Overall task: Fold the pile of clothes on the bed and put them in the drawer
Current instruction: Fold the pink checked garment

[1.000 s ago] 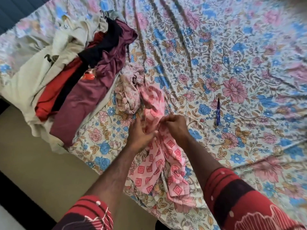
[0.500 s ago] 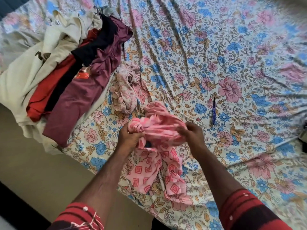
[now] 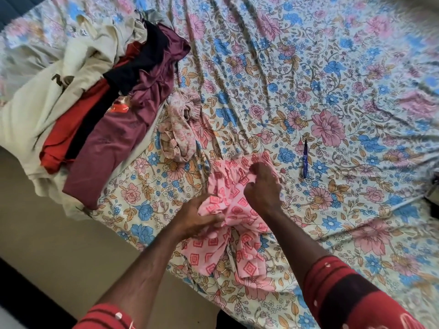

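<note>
Hands: our left hand [image 3: 198,218] and right hand [image 3: 262,186] both grip the pink garment [image 3: 234,224], fingers curled, beside the clothes pile [image 3: 95,98].

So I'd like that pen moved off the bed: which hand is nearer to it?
Right. The right hand grips the pink garment just left of the pen; the left hand holds the same garment lower down, farther from it.

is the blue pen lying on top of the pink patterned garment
No, the blue pen lies on the bare floral sheet, apart from the pink patterned garment.
</note>
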Demonstrator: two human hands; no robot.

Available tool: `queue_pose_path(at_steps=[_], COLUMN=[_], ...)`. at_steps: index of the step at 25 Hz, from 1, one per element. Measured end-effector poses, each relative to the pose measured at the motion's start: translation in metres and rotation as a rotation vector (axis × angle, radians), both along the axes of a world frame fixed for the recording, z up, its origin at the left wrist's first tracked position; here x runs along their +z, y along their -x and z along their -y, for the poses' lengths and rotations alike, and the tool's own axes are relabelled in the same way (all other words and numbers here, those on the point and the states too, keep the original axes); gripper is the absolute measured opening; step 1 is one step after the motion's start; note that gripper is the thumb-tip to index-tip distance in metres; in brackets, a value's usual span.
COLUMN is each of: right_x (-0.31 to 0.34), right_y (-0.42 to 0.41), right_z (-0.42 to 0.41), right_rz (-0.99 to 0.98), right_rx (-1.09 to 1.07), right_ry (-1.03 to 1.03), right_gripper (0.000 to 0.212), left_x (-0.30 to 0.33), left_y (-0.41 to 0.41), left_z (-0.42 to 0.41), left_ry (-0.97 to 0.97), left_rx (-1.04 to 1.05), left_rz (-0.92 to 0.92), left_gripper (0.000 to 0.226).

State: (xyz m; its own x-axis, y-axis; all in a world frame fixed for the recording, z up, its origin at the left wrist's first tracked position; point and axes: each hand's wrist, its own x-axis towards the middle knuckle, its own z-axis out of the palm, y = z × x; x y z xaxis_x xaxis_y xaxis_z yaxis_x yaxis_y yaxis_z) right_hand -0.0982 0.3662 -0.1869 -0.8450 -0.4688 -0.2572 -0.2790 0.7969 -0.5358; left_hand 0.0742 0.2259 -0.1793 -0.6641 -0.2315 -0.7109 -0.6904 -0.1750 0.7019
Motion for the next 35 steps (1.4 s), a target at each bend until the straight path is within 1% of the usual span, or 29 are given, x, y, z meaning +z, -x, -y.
queue_pose_path(at_steps=[2, 4, 5, 6, 8, 9, 10, 11, 13, 15, 17, 18, 19, 20, 21, 22, 23, 24, 25, 26, 27, 28, 29, 31, 32, 33, 35], right_x=[0.001, -0.004, -0.008, -0.009, -0.014, -0.017, -0.023, -0.031, -0.042, -0.042, -0.032, -0.025, -0.020, -0.015, -0.009, -0.003, 0.006, 0.016, 0.027, 0.037, 0.046, 0.052, 0.061, 0.075, 0.084, 0.092, 0.108], right_y=[0.000, -0.001, 0.000, 0.004, 0.021, 0.033, 0.044, 0.054, 0.064, 0.062, 0.063, 0.063, 0.061, 0.059, 0.057, 0.054, 0.051, 0.049, 0.047, 0.047, 0.048, 0.053, 0.058, 0.081, 0.096, 0.110, 0.138], right_z=[0.015, 0.020, 0.021, 0.022, 0.024, 0.023, 0.021, 0.020, 0.016, 0.014, 0.013, 0.012, 0.010, 0.005, 0.000, -0.006, -0.013, -0.019, -0.025, -0.030, -0.035, -0.040, -0.044, -0.055, -0.064, -0.073, -0.095], right_rz=[0.138, 0.317, 0.321, 0.265, 0.129, 0.101, 0.120, 0.186, 0.398, 0.519, 0.651, 0.726, 0.778, 0.780, 0.743, 0.724, 0.751, 0.819, 0.917, 1.026, 1.136, 1.232, 1.289, 1.299, 1.298, 1.306, 1.288], right_rx=[0.049, 0.119, 0.136, 0.136, 0.078, 0.049, 0.038, 0.024, -0.069, -0.204, -0.327, -0.352, -0.335, -0.287, -0.224, -0.159, -0.090, -0.010, 0.059, 0.088, 0.071, 0.043, 0.031, 0.015, 0.008, 0.005, -0.012], right_ry=[0.038, 0.000, -0.034, -0.084, -0.155, -0.196, -0.253, -0.281, -0.188, -0.036, 0.092, 0.103, 0.079, 0.041, 0.032, 0.083, 0.168, 0.263, 0.337, 0.384, 0.424, 0.468, 0.522, 0.668, 0.763, 0.862, 1.010], right_gripper=[0.027, 0.027, 0.031, 0.034, 0.040, 0.046, 0.056, 0.066, 0.083, 0.097, 0.103, 0.099, 0.086, 0.072, 0.049, 0.033, 0.023, 0.019, 0.016, 0.013, 0.009, 0.006, 0.004, 0.014, 0.018, 0.019, 0.025], left_x=[-0.001, -0.001, 0.001, 0.006, 0.013, 0.013, 0.013, 0.012, 0.007, 0.004, 0.003, 0.004, 0.004, 0.004, 0.003, 0.004, 0.004, 0.004, 0.005, 0.007, 0.012, 0.018, 0.027, 0.048, 0.059, 0.071, 0.096], left_y=[-0.006, -0.010, -0.010, -0.008, -0.001, 0.001, 0.002, 0.002, 0.001, 0.000, 0.003, 0.006, 0.007, 0.009, 0.011, 0.014, 0.018, 0.026, 0.034, 0.044, 0.055, 0.067, 0.078, 0.098, 0.107, 0.112, 0.125], left_z=[0.000, 0.000, 0.000, -0.001, 0.000, 0.001, 0.000, 0.000, 0.001, 0.000, -0.004, -0.005, -0.008, -0.010, -0.013, -0.017, -0.019, -0.019, -0.017, -0.013, -0.011, -0.010, -0.009, -0.007, -0.003, 0.004, 0.018], left_ry=[0.098, 0.111, 0.071, 0.039, 0.027, 0.035, 0.042, 0.045, 0.052, 0.084, 0.113, 0.112, 0.087, 0.041, -0.006, -0.032, -0.001, 0.117, 0.295, 0.461, 0.557, 0.579, 0.546, 0.377, 0.263, 0.172, 0.083], left_rx=[-0.128, -0.197, -0.190, -0.176, -0.177, -0.187, -0.192, -0.191, -0.183, -0.201, -0.240, -0.248, -0.238, -0.202, -0.141, -0.068, -0.009, 0.013, -0.006, -0.056, -0.125, -0.199, -0.265, -0.312, -0.304, -0.280, -0.250], left_rz=[0.024, 0.014, 0.010, 0.015, 0.058, 0.079, 0.091, 0.100, 0.118, 0.146, 0.152, 0.145, 0.132, 0.123, 0.119, 0.113, 0.101, 0.082, 0.070, 0.058, 0.010, -0.070, -0.152, -0.256, -0.287, -0.302, -0.305], left_gripper=[0.063, 0.075, 0.080, 0.080, 0.070, 0.064, 0.057, 0.050, 0.039, 0.023, 0.010, 0.014, 0.022, 0.037, 0.056, 0.073, 0.084, 0.092, 0.100, 0.109, 0.111, 0.103, 0.087, 0.049, 0.035, 0.027, 0.024])
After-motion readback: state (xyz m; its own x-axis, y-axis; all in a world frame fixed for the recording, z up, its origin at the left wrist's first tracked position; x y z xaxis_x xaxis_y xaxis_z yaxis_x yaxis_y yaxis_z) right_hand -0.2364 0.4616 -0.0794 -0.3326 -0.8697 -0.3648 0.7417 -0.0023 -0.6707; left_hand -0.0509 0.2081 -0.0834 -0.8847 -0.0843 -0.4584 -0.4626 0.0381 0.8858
